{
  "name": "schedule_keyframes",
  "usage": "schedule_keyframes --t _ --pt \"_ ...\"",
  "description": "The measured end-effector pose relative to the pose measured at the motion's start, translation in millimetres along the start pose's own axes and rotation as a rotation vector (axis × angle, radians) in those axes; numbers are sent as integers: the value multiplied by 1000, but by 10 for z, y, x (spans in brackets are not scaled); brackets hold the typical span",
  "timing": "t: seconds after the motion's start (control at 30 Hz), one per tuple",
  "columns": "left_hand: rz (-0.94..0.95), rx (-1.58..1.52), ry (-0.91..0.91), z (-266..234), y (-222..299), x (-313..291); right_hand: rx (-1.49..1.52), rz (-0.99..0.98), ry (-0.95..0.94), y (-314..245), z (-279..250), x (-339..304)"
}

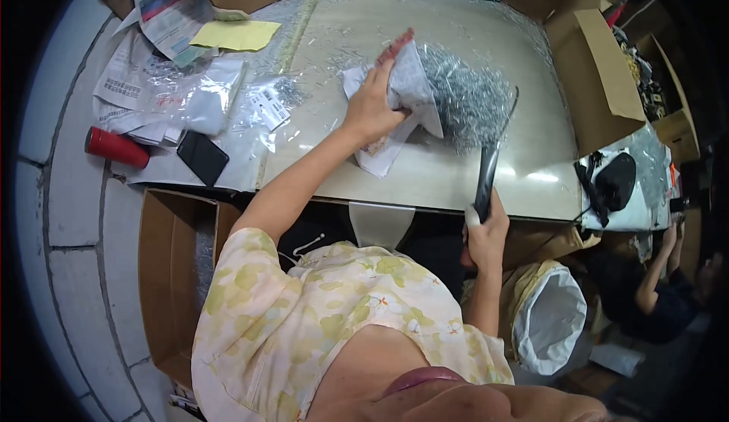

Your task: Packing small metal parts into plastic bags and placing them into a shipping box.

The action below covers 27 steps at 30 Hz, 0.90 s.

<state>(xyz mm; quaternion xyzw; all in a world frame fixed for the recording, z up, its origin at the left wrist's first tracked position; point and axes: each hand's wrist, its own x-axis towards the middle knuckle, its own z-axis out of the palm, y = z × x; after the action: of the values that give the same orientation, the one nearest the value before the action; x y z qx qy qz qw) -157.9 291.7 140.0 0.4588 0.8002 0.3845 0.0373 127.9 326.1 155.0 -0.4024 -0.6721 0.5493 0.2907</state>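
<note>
A heaped pile of small, thin silvery metal pins [467, 91] lies on the table in front of me. My left hand [373, 114] grips a crumpled white sheet of paper [412, 76] at the pile's left side, fingers on its far side and thumb on the near side. Another part of white paper [383, 156] hangs below that hand. In my right hand [487, 236], near the table's front edge, is a long dark tool [487, 175]. Its upper end meets the pile's right side, where a thin curved dark edge shows; I cannot tell its exact kind.
Loose pins lie scattered over the table [319, 164]. At left are a red cylinder [116, 147], a black phone [203, 158], plastic bags [209, 99] and yellow paper [237, 35]. Cardboard boxes [600, 80] border the right. A white-lined sack [550, 319] stands below; another person [661, 293] is beyond it.
</note>
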Motion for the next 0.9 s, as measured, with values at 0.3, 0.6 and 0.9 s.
schedule_keyframes --t 0.3,0.6,0.9 --pt "226 -214 99 -771 451 846 231 -107 -62 -336 -386 561" --pt "828 -415 294 -1085 1788 1673 377 -277 1 -353 7 1230" --pt "534 187 343 -1010 1594 2072 356 -285 18 -739 -128 2083"
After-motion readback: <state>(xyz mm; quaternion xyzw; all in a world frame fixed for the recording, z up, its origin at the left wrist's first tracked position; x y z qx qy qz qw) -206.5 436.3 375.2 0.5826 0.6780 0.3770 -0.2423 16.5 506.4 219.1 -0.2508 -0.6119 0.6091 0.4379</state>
